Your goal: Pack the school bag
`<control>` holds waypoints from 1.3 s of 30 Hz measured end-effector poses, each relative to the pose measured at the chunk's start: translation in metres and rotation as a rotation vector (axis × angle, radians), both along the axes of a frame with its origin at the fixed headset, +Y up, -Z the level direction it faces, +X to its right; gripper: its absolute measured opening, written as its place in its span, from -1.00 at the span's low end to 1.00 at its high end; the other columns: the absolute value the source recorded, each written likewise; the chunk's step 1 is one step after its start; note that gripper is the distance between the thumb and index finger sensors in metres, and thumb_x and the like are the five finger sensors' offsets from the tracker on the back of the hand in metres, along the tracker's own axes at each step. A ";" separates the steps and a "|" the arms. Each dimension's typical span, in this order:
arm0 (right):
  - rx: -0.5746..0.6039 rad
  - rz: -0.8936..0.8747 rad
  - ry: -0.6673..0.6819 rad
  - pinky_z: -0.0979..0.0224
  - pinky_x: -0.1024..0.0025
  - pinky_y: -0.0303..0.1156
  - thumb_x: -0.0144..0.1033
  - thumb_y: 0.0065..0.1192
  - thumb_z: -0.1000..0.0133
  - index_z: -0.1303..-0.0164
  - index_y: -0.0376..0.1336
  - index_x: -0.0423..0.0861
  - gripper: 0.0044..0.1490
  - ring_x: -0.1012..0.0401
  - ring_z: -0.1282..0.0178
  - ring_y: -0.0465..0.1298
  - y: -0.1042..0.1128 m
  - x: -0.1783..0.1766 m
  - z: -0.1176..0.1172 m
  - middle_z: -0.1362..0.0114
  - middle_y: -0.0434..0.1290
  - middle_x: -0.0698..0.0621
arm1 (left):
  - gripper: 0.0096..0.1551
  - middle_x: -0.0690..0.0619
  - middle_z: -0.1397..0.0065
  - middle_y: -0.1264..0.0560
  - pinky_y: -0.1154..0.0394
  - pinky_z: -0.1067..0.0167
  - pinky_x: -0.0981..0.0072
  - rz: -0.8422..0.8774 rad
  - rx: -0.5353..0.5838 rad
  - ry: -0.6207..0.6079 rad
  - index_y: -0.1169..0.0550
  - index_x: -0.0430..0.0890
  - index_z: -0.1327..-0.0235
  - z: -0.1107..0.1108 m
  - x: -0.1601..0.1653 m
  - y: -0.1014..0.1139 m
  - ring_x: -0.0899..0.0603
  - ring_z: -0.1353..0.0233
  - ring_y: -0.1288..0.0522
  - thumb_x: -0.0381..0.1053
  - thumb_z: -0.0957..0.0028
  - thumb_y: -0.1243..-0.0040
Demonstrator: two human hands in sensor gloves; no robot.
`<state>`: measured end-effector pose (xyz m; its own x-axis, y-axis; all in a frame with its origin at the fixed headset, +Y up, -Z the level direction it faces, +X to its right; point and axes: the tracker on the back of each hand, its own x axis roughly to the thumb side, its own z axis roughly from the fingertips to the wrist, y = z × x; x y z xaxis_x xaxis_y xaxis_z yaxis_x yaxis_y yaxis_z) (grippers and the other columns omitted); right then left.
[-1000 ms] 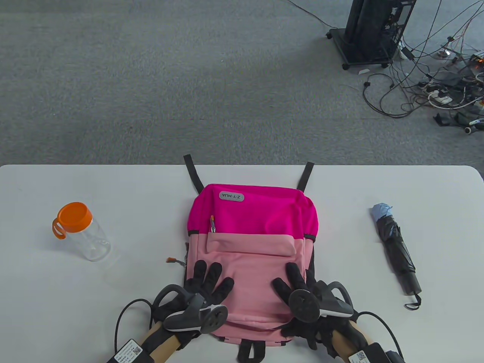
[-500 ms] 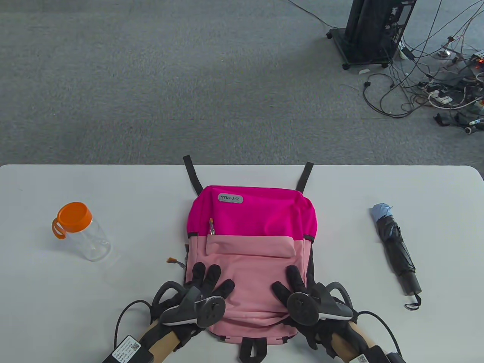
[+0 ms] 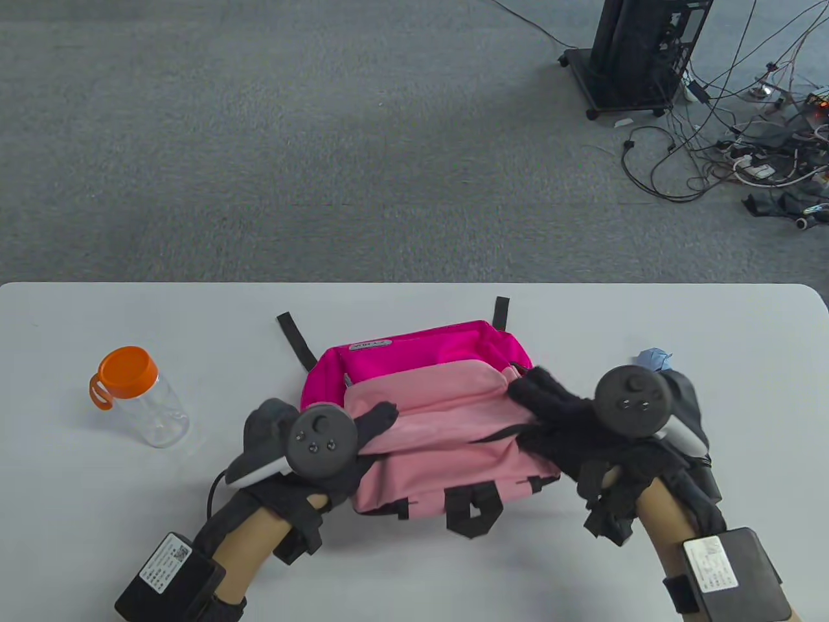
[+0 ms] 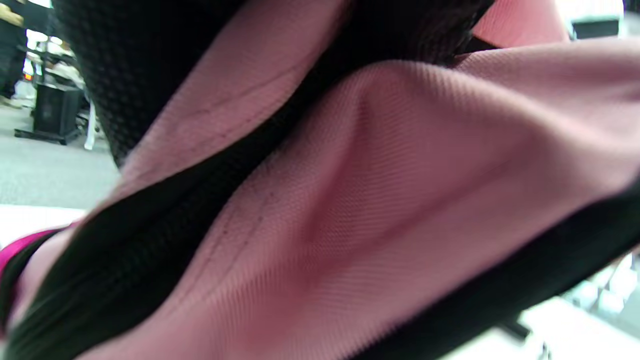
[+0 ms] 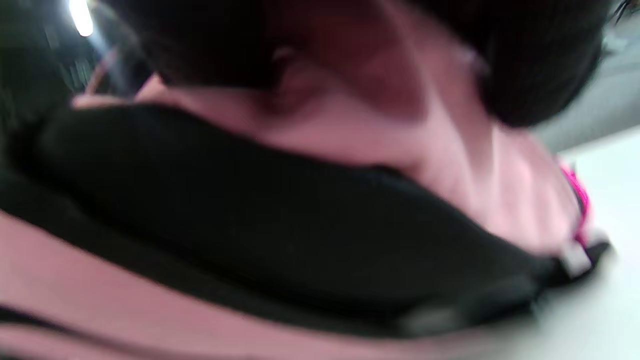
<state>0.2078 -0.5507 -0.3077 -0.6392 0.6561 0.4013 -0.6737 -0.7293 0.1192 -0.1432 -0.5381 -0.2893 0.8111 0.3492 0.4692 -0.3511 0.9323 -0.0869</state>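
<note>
Lifted since before, backpack sits gripped between left hand and right hand.

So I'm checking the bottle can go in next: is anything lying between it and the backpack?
Nothing visible does. The bottle stands on bare table left of the backpack. Only the left hand, gripping the bag's left side, is near that path.

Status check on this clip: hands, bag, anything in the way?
Left hand and right hand grip the pink backpack at its sides, tipping it up. Bottle left; umbrella partly hidden behind the right hand.
</note>
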 end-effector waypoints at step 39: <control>0.140 0.083 -0.261 -0.15 -0.51 0.53 -0.16 0.37 -0.02 0.01 0.49 -0.53 -0.30 -0.43 -0.35 0.51 -0.035 -0.097 -0.023 -0.48 0.37 -0.53 | 0.22 -0.32 -0.63 -0.51 -0.56 -0.35 -0.34 0.164 0.023 0.191 -0.35 -0.21 -0.68 -0.023 -0.023 -0.038 -0.55 -0.51 -0.54 0.53 0.08 -0.27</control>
<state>0.1104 -0.5860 -0.3302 -0.7815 0.5473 0.2995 -0.6059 -0.7803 -0.1551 -0.1659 -0.5758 -0.3123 0.8195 0.4742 0.3217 -0.5055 0.8627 0.0160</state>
